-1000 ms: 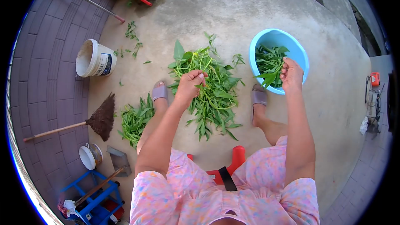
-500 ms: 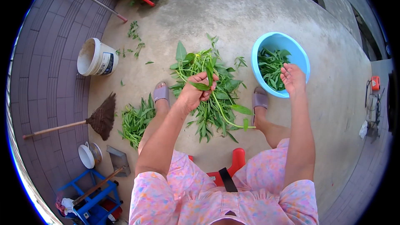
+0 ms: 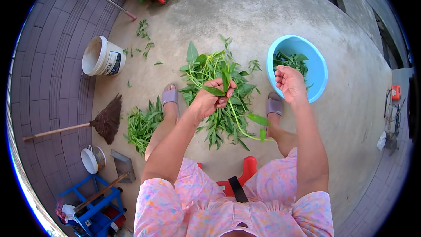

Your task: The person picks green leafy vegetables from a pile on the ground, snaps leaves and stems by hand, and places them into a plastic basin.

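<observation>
Above the middle of a loose pile of leafy green stems [image 3: 204, 66] on the floor, my left hand [image 3: 214, 98] is closed on a long green stem [image 3: 237, 120]. Leaves stick out of its fingers, and the stem's lower end hangs toward my right knee. My right hand [image 3: 289, 81] is over the near left rim of a light blue basin [image 3: 320, 72], fingers curled; whether they hold anything is too small to tell. Cut greens [image 3: 293, 60] lie inside the basin, partly hidden by this hand.
A smaller heap of greens [image 3: 142, 127] lies beside my left foot. At the left are a white bucket [image 3: 105, 58], a broom [image 3: 105, 118], a small pail [image 3: 90, 160], a dustpan [image 3: 123, 166] and a blue frame [image 3: 98, 210]. A red stool [image 3: 249, 169] is under me.
My left hand took hold of the long stem and has moved slightly right. The greens my right hand held earlier are in the basin, and that hand has shifted left.
</observation>
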`<control>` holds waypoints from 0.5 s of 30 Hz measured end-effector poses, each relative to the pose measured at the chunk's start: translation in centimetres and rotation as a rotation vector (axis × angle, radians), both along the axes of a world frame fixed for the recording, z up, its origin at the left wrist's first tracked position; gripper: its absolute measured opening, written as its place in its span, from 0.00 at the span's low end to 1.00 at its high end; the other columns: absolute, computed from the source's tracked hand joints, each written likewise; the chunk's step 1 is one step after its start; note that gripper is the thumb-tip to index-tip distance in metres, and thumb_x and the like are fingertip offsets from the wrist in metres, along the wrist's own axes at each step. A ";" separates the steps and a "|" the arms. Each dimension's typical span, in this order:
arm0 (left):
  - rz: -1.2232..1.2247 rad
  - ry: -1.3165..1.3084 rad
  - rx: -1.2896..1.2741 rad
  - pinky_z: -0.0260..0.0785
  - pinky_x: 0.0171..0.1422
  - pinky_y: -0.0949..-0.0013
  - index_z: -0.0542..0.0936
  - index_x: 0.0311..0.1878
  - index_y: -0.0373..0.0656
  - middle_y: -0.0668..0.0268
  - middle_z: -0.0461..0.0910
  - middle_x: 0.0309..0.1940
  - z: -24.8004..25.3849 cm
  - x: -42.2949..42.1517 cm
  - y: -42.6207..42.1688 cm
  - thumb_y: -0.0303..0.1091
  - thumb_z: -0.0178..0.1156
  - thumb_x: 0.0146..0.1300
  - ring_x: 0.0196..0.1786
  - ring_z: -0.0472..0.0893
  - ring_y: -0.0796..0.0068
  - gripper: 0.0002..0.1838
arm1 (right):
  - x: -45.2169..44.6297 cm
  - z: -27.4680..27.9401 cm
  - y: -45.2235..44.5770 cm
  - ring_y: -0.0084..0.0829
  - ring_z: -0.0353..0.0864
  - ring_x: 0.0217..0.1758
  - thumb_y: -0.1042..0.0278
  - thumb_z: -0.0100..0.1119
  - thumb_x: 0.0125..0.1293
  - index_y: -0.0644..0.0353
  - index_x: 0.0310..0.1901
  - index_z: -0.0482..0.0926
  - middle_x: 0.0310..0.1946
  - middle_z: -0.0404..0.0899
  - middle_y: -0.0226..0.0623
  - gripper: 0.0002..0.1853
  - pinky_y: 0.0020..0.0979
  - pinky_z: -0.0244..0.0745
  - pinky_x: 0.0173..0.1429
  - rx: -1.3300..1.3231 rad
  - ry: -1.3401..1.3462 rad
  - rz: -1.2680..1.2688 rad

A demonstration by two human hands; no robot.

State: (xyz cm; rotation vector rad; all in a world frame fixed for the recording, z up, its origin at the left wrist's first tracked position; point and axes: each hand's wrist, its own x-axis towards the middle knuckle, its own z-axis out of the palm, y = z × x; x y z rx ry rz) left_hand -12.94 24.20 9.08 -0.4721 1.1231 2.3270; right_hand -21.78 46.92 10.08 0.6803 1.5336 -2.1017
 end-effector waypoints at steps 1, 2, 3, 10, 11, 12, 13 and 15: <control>0.000 -0.001 0.000 0.50 0.15 0.83 0.71 0.32 0.42 0.71 0.67 0.20 -0.1 0.0 0.1 0.30 0.48 0.59 0.15 0.60 0.86 0.04 | 0.3 -0.1 -0.5 0.20 0.69 0.22 0.71 0.54 0.50 0.59 0.28 0.73 0.21 0.72 0.29 0.04 0.21 0.63 0.26 0.000 -0.001 0.000; 0.004 0.006 -0.004 0.50 0.15 0.83 0.72 0.33 0.42 0.72 0.67 0.20 -0.1 0.0 0.1 0.30 0.48 0.59 0.15 0.60 0.86 0.04 | 0.8 -0.1 -1.3 0.19 0.68 0.20 0.70 0.55 0.50 0.59 0.26 0.73 0.19 0.72 0.29 0.03 0.20 0.62 0.24 0.015 0.016 0.122; 0.007 0.014 -0.008 0.50 0.15 0.83 0.72 0.34 0.42 0.72 0.67 0.19 -0.2 0.0 0.2 0.30 0.48 0.59 0.15 0.59 0.87 0.05 | 1.3 0.0 -2.0 0.19 0.67 0.18 0.69 0.55 0.51 0.59 0.25 0.74 0.18 0.71 0.28 0.04 0.19 0.61 0.22 0.030 0.033 0.243; -0.056 0.153 -0.355 0.51 0.18 0.84 0.75 0.37 0.41 0.75 0.68 0.19 -0.4 -0.2 1.4 0.33 0.51 0.59 0.17 0.59 0.89 0.08 | 3.8 0.9 -5.0 0.18 0.64 0.13 0.66 0.51 0.55 0.61 0.25 0.74 0.17 0.70 0.28 0.08 0.17 0.54 0.15 -0.104 -0.145 0.541; -0.078 0.178 -0.397 0.51 0.18 0.84 0.76 0.37 0.42 0.76 0.68 0.19 -0.5 -0.2 1.5 0.34 0.51 0.59 0.17 0.59 0.90 0.08 | 3.8 0.7 -4.8 0.18 0.64 0.13 0.66 0.51 0.55 0.61 0.25 0.74 0.17 0.70 0.28 0.08 0.17 0.54 0.15 -0.103 -0.145 0.541; -0.099 0.202 -0.439 0.51 0.18 0.84 0.76 0.36 0.42 0.77 0.68 0.19 -0.6 -0.1 1.6 0.35 0.51 0.59 0.17 0.60 0.91 0.08 | 3.7 0.4 -4.6 0.17 0.63 0.14 0.65 0.52 0.54 0.61 0.25 0.74 0.19 0.71 0.28 0.08 0.17 0.53 0.16 -0.150 -0.155 0.544; -0.096 0.202 -0.437 0.51 0.18 0.84 0.76 0.36 0.42 0.77 0.68 0.19 -0.5 0.0 1.6 0.35 0.51 0.59 0.17 0.60 0.91 0.08 | 3.7 0.2 -4.4 0.17 0.61 0.15 0.64 0.53 0.53 0.61 0.26 0.74 0.20 0.71 0.28 0.08 0.18 0.53 0.17 -0.196 -0.165 0.549; -0.129 0.251 -0.548 0.56 0.27 0.81 0.76 0.34 0.38 0.75 0.69 0.20 -0.1 0.0 1.7 0.32 0.50 0.59 0.23 0.63 0.88 0.09 | 3.7 0.3 -4.4 0.16 0.60 0.14 0.64 0.52 0.54 0.61 0.26 0.74 0.19 0.71 0.28 0.09 0.17 0.52 0.16 -0.217 -0.197 0.509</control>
